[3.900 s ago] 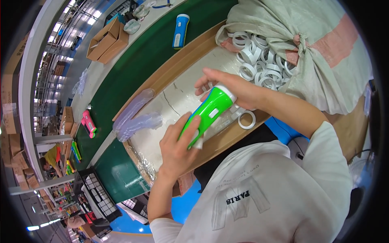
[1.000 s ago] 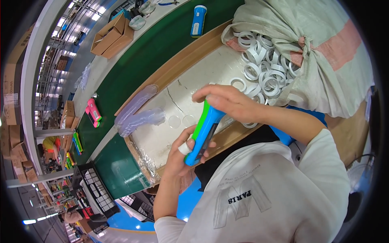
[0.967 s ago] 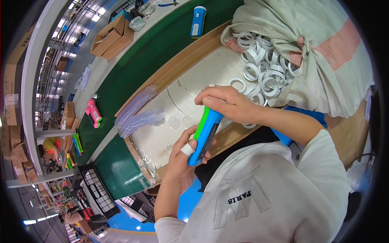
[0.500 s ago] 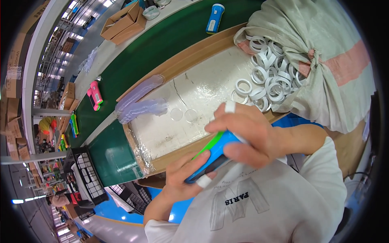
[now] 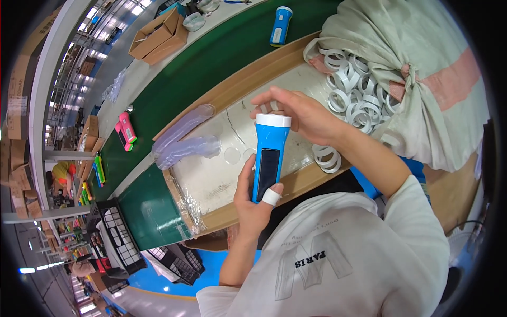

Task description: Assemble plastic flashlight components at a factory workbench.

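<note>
Left hand (image 5: pixel 253 210): fingers wrapped round the lower body of a blue torch (image 5: pixel 271 141), thumb on the near side by the dark panel (image 5: pixel 268 168). Torch nearly upright in that grip, head uppermost. Right hand (image 5: pixel 305 115): fingers half-curled, loosely spread, nothing seen in them, just beyond and right of the torch head; whether they touch it, cannot tell.

Progress: a white collar (image 5: pixel 273 121) sits round the head, level on the side that shows, so this piece looks well along. Its front face is turned from view; cannot tell if a clear disc is fitted. Unused stock: loose rings (image 5: pixel 372 108) heaped right of the right fingers at the mouth of a sack (image 5: pixel 438 95), a few more below the right wrist. Clear discs (image 5: pixel 232 155) lie flat just left of the left fingers; clear rolls (image 5: pixel 185 127) farther left. Judging by the heap, plenty remains.

Edges and room: the near wall of the tray (image 5: pixel 264 72) passes behind the left fingers, shirt (image 5: pixel 327 248) close on the near side. Sack crowds the right. Best open room: tray floor beyond and left of both hands. Past the far wall, green counter (image 5: pixel 211 63), with a second torch (image 5: pixel 281 26) beyond the right fingers and a pink torch (image 5: pixel 125 132) well left of the left ones.
</note>
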A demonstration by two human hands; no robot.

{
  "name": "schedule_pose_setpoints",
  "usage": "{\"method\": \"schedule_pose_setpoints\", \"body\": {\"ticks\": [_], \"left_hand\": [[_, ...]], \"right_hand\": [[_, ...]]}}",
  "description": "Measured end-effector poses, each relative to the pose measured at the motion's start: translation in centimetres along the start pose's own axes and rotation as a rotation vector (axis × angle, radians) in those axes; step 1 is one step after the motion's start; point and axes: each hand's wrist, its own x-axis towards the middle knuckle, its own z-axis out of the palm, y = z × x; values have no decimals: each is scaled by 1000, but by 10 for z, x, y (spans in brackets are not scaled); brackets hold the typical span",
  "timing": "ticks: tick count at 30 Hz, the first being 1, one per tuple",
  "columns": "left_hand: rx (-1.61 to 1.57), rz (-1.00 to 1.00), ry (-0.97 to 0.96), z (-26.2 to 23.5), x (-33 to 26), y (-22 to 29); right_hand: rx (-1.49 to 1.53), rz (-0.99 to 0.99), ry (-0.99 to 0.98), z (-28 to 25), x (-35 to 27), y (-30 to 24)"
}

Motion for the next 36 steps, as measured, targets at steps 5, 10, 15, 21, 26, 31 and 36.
{"method": "schedule_pose_setpoints", "body": {"ticks": [5, 10, 15, 21, 26, 31, 36], "left_hand": [[-284, -122, -52, 9, -4, -4], [-702, -248, -166, 10, -12, -11], [-574, -234, -207, 16, -19, -31], [-896, -313, -347, 15, -19, -28], [-1073, -488, -443, 15, -19, -41], [-889, -393, -490, 25, -15, -35], [-312, -372, -301, 38, -10, -12]], "right_hand": [[386, -35, -16, 9, -21, 17], [521, -88, -27, 20, -31, 26], [245, -84, 187, 20, -38, 31], [389, -125, 208, 20, -46, 33], [449, -102, 161, 16, -54, 31], [437, -102, 153, 9, -53, 32], [238, -175, 255, 9, -46, 28]]}}
